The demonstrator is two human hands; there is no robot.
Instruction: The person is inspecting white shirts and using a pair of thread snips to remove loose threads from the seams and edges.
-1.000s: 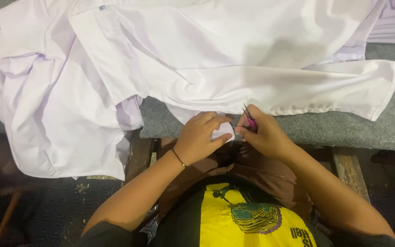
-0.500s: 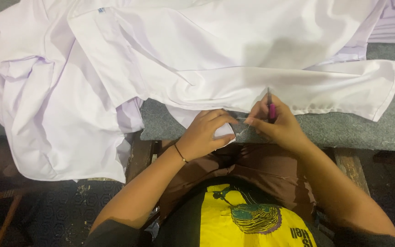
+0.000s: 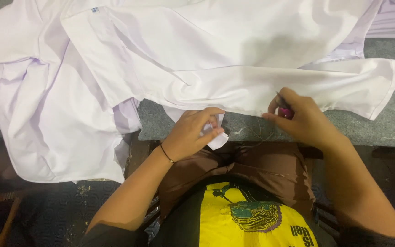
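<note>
Your left hand [image 3: 193, 132] pinched a small fold of the white cotton shirt [image 3: 234, 68] at its lower hem, over the grey felt-covered counter [image 3: 252, 128]. Your right hand [image 3: 300, 119], right of that fold, gripped a small pink-handled thread cutter [image 3: 284, 111]. Trimming loose threads appeared under way; the next cut would need the hem held taut.

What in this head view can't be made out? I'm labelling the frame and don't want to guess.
- Pink-handled tool: only a bit shows in the right hand; fingers hide its tip and kind.
- White fabric corner: the left hand covers most of it.
- Loose threads on the grey table: too fine to trace.
- White garment: cut off by the top edge.
</note>
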